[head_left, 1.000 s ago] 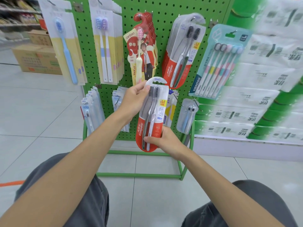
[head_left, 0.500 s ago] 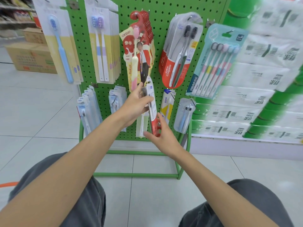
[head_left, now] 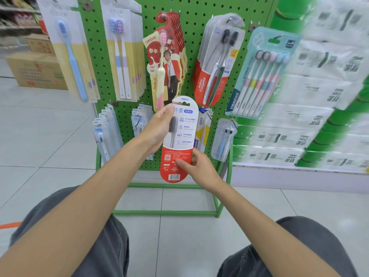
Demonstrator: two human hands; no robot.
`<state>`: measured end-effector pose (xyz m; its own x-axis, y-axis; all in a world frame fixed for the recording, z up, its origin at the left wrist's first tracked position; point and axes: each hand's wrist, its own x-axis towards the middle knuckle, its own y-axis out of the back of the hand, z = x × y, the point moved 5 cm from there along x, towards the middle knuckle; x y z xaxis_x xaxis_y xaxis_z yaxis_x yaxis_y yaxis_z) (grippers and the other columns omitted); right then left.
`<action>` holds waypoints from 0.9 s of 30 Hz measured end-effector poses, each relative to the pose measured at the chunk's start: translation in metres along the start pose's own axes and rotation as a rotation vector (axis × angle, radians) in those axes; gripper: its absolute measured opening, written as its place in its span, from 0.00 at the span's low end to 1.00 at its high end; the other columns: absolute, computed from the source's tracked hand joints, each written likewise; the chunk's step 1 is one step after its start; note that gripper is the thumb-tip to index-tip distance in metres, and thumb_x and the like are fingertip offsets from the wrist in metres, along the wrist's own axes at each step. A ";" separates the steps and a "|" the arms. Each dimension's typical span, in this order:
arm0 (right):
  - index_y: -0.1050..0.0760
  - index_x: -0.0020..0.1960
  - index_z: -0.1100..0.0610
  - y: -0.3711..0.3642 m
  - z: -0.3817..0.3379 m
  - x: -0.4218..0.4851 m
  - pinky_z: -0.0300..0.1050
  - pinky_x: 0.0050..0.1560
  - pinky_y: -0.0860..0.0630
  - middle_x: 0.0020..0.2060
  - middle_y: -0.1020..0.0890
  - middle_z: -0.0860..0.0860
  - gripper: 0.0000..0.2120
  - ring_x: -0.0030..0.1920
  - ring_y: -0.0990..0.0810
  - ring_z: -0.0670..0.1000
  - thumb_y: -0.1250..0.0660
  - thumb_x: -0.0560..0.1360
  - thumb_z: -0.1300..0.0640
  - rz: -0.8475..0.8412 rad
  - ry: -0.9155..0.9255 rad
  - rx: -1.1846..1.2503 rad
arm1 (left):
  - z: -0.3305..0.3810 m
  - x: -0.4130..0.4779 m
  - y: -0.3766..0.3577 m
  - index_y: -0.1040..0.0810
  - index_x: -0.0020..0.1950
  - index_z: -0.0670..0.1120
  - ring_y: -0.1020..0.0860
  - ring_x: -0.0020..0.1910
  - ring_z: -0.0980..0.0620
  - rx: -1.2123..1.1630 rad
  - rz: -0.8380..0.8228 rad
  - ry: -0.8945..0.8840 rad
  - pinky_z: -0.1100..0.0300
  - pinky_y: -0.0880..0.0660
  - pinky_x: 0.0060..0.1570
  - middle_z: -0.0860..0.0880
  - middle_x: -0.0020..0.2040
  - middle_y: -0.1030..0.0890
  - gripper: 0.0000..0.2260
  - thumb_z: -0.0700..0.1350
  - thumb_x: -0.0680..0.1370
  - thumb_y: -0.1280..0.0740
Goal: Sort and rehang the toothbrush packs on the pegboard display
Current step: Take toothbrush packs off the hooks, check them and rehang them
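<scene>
Pegboard [head_left: 193, 25], perforated green, centre frame, glossy packs [head_left: 216, 62] hanging, left hand [head_left: 157, 129] and right hand [head_left: 198, 166] pinching rounded cardboard-backed toothbrush pack [head_left: 179, 140].

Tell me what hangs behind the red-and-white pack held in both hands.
Behind the held pack, a yellow-and-white pack peeks out at its right edge, on the green pegboard. Its left part and anything else hanging there are covered.

The held Colgate pack [head_left: 180, 136] is in front of the pegboard [head_left: 191, 27]. Canban packs [head_left: 165, 62] hang just above it, hanging Colgate packs [head_left: 215, 62] up-right, the Yibao pack [head_left: 261, 76] farther right, and cardboard boxes [head_left: 34, 70] far left.
</scene>
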<state>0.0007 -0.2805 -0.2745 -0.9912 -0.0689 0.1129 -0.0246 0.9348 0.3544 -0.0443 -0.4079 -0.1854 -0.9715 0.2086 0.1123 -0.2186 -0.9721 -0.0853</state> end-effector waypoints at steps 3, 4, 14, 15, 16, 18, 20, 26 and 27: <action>0.23 0.62 0.57 0.010 -0.006 0.003 0.44 0.53 0.20 0.54 0.16 0.48 0.13 0.52 0.17 0.46 0.32 0.79 0.56 0.064 -0.007 0.096 | -0.012 0.001 -0.005 0.25 0.64 0.48 0.18 0.56 0.47 0.001 -0.054 0.086 0.44 0.23 0.60 0.45 0.57 0.16 0.15 0.51 0.86 0.47; 0.24 0.61 0.57 0.016 -0.009 0.004 0.40 0.50 0.20 0.54 0.17 0.48 0.12 0.51 0.17 0.44 0.33 0.79 0.57 0.092 -0.018 0.152 | -0.017 0.000 -0.008 0.25 0.64 0.48 0.18 0.57 0.46 0.007 -0.094 0.134 0.42 0.24 0.60 0.44 0.57 0.16 0.15 0.51 0.86 0.47; 0.24 0.56 0.56 0.052 -0.023 0.007 0.33 0.37 0.23 0.48 0.17 0.52 0.07 0.40 0.18 0.42 0.35 0.80 0.57 0.260 -0.027 0.287 | -0.046 -0.007 -0.031 0.26 0.66 0.45 0.19 0.59 0.42 0.033 -0.320 0.354 0.42 0.25 0.63 0.41 0.58 0.17 0.15 0.49 0.85 0.45; 0.24 0.55 0.54 0.052 -0.024 0.006 0.32 0.36 0.24 0.47 0.18 0.50 0.05 0.39 0.19 0.39 0.35 0.80 0.57 0.268 -0.004 0.253 | -0.048 -0.007 -0.031 0.26 0.66 0.45 0.20 0.60 0.42 0.047 -0.310 0.353 0.42 0.26 0.63 0.41 0.58 0.17 0.14 0.48 0.85 0.45; 0.24 0.54 0.53 0.051 -0.024 0.005 0.32 0.36 0.24 0.46 0.18 0.48 0.04 0.38 0.19 0.38 0.35 0.80 0.57 0.288 0.018 0.231 | -0.049 -0.006 -0.031 0.26 0.66 0.45 0.20 0.60 0.41 0.059 -0.298 0.341 0.41 0.26 0.64 0.40 0.58 0.18 0.14 0.48 0.85 0.45; 0.24 0.54 0.53 0.053 -0.023 0.004 0.33 0.39 0.23 0.46 0.18 0.48 0.04 0.41 0.19 0.39 0.36 0.80 0.56 0.362 0.056 0.180 | -0.049 -0.005 -0.032 0.26 0.66 0.45 0.20 0.60 0.42 0.058 -0.269 0.295 0.40 0.27 0.64 0.41 0.58 0.17 0.14 0.48 0.85 0.45; 0.23 0.53 0.55 0.058 -0.025 0.003 0.31 0.39 0.25 0.44 0.18 0.48 0.05 0.39 0.20 0.38 0.36 0.80 0.56 0.430 0.063 0.189 | -0.049 -0.005 -0.035 0.26 0.67 0.46 0.20 0.61 0.43 0.051 -0.267 0.258 0.42 0.27 0.65 0.43 0.59 0.17 0.15 0.48 0.85 0.45; 0.22 0.44 0.55 0.064 -0.021 0.007 0.30 0.34 0.27 0.38 0.18 0.48 0.07 0.33 0.22 0.39 0.34 0.80 0.55 0.462 -0.021 0.287 | -0.051 -0.009 -0.038 0.24 0.64 0.45 0.20 0.60 0.44 0.024 -0.310 0.285 0.47 0.25 0.62 0.42 0.59 0.17 0.13 0.46 0.86 0.45; 0.21 0.44 0.56 0.064 -0.019 0.006 0.29 0.33 0.27 0.38 0.18 0.47 0.07 0.33 0.22 0.38 0.34 0.80 0.55 0.464 -0.023 0.280 | -0.053 -0.009 -0.038 0.24 0.64 0.45 0.19 0.60 0.44 0.029 -0.297 0.285 0.46 0.25 0.62 0.43 0.58 0.17 0.13 0.46 0.85 0.45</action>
<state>-0.0046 -0.2278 -0.2331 -0.9089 0.3775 0.1773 0.3853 0.9227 0.0108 -0.0315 -0.3671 -0.2352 -0.8540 0.4977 -0.1513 -0.4944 -0.8671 -0.0616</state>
